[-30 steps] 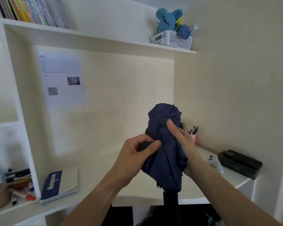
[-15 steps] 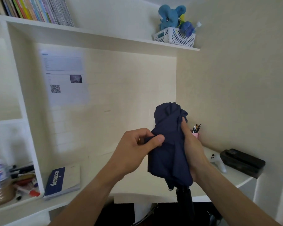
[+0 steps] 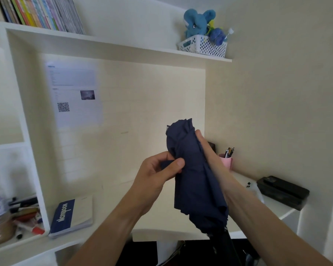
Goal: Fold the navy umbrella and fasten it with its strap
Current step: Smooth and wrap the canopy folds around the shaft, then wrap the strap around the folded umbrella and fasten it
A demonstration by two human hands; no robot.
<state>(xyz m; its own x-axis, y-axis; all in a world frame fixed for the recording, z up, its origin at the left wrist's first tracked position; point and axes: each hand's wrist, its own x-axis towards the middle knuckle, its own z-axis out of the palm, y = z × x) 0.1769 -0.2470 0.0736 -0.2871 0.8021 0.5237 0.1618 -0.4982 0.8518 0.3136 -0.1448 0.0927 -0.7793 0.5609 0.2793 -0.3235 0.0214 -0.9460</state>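
The navy umbrella (image 3: 194,169) stands roughly upright in mid-air above the pale, smooth surface (image 3: 152,204), its soft matte cloth gathered into a rumpled, creased bundle that narrows to a dark round handle at the bottom of the view. The left hand (image 3: 158,175) sits against the umbrella's left flank, thumb and curled fingers pinching a small flap of the navy cloth. The right hand (image 3: 211,162) lies along the umbrella's right side, its fingers wrapped behind the bundle and its thumb pressed straight up along the cloth. Whether the flap is the strap cannot be told.

Just right of the umbrella, a pink cylindrical cup (image 3: 226,162) holds pens. Further right of it lies a black, boxy, rounded case (image 3: 283,191). Left of the umbrella and lower, a blue-and-cream notebook (image 3: 71,215) lies flat. Above the umbrella, on the shelf, a white perforated plastic basket (image 3: 202,46) carries a fuzzy blue plush elephant (image 3: 197,22). High to the umbrella's left, a printed sheet (image 3: 74,95) with a square code hangs on the back panel.
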